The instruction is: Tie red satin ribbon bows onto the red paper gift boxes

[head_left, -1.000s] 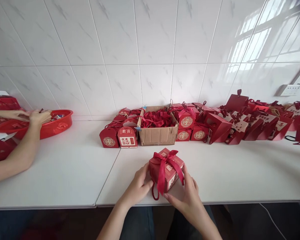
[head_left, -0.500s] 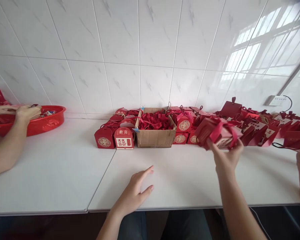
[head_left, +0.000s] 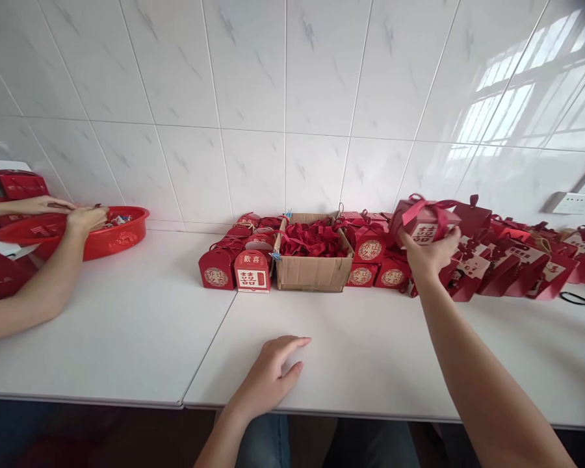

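A red gift box tied with a ribbon bow is gripped from below by my right hand. It is held raised at the right end of the stacked red boxes, its front turned toward me. My left hand rests near the table's front edge, fingers loosely apart and nothing in them. Beyond it stands an open cardboard carton filled with red ribbons. More red boxes stand to the carton's left, one with a white front panel.
Several upright red gift bags line the right side of the white table. At the left, another person's hands are over a red plastic basin. A tiled wall closes the back; a white power strip sits at right.
My right hand has lifted the gift box farther back and up toward the stack. The view has shifted slightly right to left across the table. A hand at the far right has left view.
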A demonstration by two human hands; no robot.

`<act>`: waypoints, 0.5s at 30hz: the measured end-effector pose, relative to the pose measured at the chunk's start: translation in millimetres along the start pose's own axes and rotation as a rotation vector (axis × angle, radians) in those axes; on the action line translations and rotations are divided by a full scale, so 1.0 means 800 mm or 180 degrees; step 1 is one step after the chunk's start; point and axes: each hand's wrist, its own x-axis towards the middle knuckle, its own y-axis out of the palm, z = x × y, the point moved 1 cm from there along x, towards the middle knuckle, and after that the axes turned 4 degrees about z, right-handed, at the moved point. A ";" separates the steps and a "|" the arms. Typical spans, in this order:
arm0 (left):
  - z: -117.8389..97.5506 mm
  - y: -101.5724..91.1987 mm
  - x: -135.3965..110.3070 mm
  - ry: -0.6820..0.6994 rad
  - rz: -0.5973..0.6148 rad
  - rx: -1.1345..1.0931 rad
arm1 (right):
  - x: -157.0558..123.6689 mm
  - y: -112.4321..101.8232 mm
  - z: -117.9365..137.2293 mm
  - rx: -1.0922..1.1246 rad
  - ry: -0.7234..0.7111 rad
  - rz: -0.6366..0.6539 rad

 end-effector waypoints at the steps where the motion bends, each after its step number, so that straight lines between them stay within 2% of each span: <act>1: 0.000 0.000 0.000 0.0011 -0.0012 0.0036 | -0.003 0.008 -0.005 -0.0254 0.0168 0.0162; 3: 0.000 0.000 0.001 0.0019 -0.0032 0.0071 | -0.019 0.024 -0.017 -0.0481 0.0211 0.0402; 8: 0.004 0.002 0.001 0.0016 -0.0022 0.0087 | -0.080 0.048 -0.058 -0.0742 -0.0125 0.0455; 10: 0.005 0.002 0.001 0.0020 -0.0005 0.0106 | -0.099 0.055 -0.075 -0.0818 -0.0250 0.0628; 15: 0.004 0.002 0.001 0.0018 0.0005 0.0167 | -0.122 0.066 -0.096 -0.0992 -0.0477 0.1056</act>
